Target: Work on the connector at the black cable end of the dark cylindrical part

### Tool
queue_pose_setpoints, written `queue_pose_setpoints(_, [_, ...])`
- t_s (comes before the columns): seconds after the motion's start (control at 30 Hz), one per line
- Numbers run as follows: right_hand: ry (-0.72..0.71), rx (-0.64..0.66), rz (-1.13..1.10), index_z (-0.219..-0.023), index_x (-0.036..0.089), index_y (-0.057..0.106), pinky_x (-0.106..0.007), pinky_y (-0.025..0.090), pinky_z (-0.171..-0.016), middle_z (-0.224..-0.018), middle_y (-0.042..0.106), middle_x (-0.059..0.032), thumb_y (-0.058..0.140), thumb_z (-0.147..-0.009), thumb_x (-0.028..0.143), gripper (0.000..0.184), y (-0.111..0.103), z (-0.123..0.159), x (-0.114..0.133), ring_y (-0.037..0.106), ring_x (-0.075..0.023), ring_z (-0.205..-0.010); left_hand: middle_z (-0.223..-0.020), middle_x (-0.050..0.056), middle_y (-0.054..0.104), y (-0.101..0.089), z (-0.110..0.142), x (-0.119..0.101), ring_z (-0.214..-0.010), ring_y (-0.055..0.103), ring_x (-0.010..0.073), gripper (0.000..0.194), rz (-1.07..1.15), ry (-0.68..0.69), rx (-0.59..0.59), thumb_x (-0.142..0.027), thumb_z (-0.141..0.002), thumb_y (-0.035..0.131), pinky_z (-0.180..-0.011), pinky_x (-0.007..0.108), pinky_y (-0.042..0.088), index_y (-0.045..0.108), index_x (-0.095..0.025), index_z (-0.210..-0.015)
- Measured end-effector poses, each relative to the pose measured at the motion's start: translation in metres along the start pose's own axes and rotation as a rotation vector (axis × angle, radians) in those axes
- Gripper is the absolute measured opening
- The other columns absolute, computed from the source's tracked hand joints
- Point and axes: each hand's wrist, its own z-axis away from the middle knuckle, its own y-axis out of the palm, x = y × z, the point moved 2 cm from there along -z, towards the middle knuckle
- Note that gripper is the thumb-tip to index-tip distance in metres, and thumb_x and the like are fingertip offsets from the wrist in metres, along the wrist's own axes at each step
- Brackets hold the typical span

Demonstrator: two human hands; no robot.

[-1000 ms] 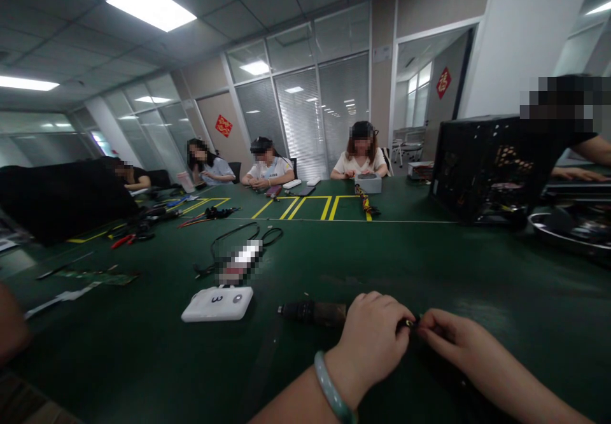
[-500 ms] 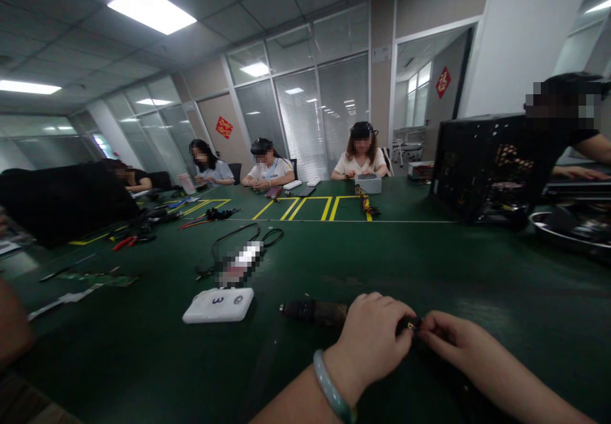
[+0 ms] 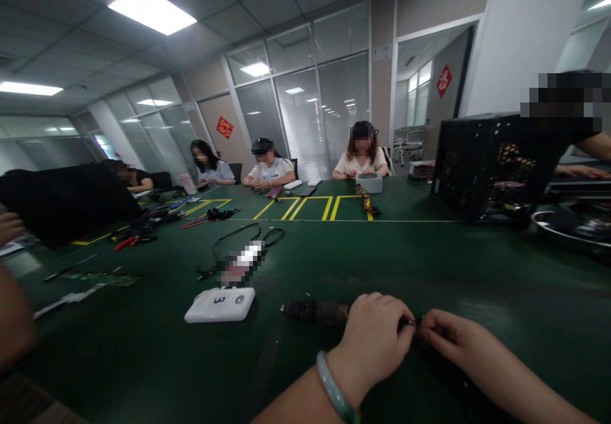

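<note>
Low on the right, my two hands meet above the green table. My left hand [image 3: 377,335], a pale green bangle at its wrist, is closed on a small dark part with a gold-coloured bit [image 3: 411,323]; the fingers cover most of it. Fingertips of my right hand [image 3: 449,335] are pinched together at the part's right end, and what lies between them is too small to name. A dark cylindrical power tool [image 3: 310,312] with a metal tip lies to the left, its right end hidden behind my left hand.
A white power bank [image 3: 220,305] marked 3 lies left of the tool, with a blurred phone-like object [image 3: 241,263] and a black cable behind. A black computer case [image 3: 477,169] and a metal bowl [image 3: 573,233] stand right. Several people sit around the table [image 3: 334,258].
The small part's gold-coloured bit has turned and is now more covered by my left fingers. My hands stay nearly in place. At the far left, another person's hand has come into view.
</note>
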Motion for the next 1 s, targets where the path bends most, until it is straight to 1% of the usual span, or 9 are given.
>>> queue_pose_setpoints(0.17, [0.012,-0.005,0.052,-0.083,0.023,0.064,-0.022,0.041,-0.056,-0.074,0.068,0.0018,0.049,-0.09,0.04,0.023,-0.0003,0.0025,0.003,0.062,-0.0164,-0.067,-0.095,-0.002,0.068,0.0004,0.0001,0.0015,-0.091,0.059,0.0194,0.01,0.026,0.017,-0.009,-0.03,-0.087,0.063,-0.083,0.036,0.043,0.065,-0.024,-0.095])
queue_pose_setpoints(0.33, [0.027,0.009,0.037,-0.087,0.024,0.066,-0.022,0.042,-0.058,-0.077,0.07,0.0014,0.047,-0.091,0.045,0.029,0.0,0.0015,-0.001,0.064,-0.0173,-0.07,-0.098,-0.004,0.068,-0.0029,0.0004,0.0005,-0.092,0.059,0.0181,0.01,0.024,0.063,0.005,-0.029,-0.091,0.059,-0.082,0.034,0.042,0.066,-0.026,-0.098])
queue_pose_setpoints(0.47, [0.028,0.019,0.007,-0.088,0.023,0.068,-0.023,0.043,-0.058,-0.078,0.071,-0.0004,0.048,-0.091,0.048,0.032,0.0006,-0.0007,-0.0045,0.065,-0.0188,-0.071,-0.097,-0.004,0.068,-0.0032,0.0006,-0.0004,-0.092,0.058,0.018,0.01,0.006,0.052,0.004,-0.031,-0.092,0.058,-0.082,0.034,0.042,0.065,-0.026,-0.097])
queue_pose_setpoints(0.7, [0.023,-0.016,0.004,-0.082,0.023,0.066,-0.023,0.041,-0.055,-0.073,0.068,0.0007,0.052,-0.088,0.045,0.026,0.0002,0.0003,-0.0026,0.062,-0.0174,-0.066,-0.098,-0.002,0.067,-0.0003,-0.0005,-0.0001,-0.092,0.058,0.0193,0.013,-0.049,0.028,0.015,-0.035,-0.092,0.058,-0.081,0.035,0.042,0.064,-0.025,-0.098])
queue_pose_setpoints(0.87, [0.017,-0.016,-0.005,-0.083,0.023,0.064,-0.023,0.042,-0.057,-0.074,0.069,0.0006,0.05,-0.088,0.043,0.025,0.0006,0.0006,-0.0016,0.063,-0.0174,-0.068,-0.1,-0.001,0.067,-0.0027,-0.0013,-0.0016,-0.094,0.058,0.0185,0.018,-0.077,0.048,0.052,-0.034,-0.097,0.05,-0.083,0.034,0.041,0.065,-0.024,-0.1])
queue_pose_setpoints(1.0, [0.013,-0.003,0.015,-0.084,0.023,0.063,-0.023,0.043,-0.06,-0.076,0.069,0.0007,0.049,-0.09,0.043,0.026,0.0014,0.0001,-0.0028,0.063,-0.0175,-0.071,-0.101,-0.003,0.067,-0.0025,-0.0006,-0.0018,-0.094,0.058,0.0178,0.015,-0.063,0.037,0.022,-0.034,-0.095,0.054,-0.083,0.034,0.041,0.063,-0.026,-0.103])
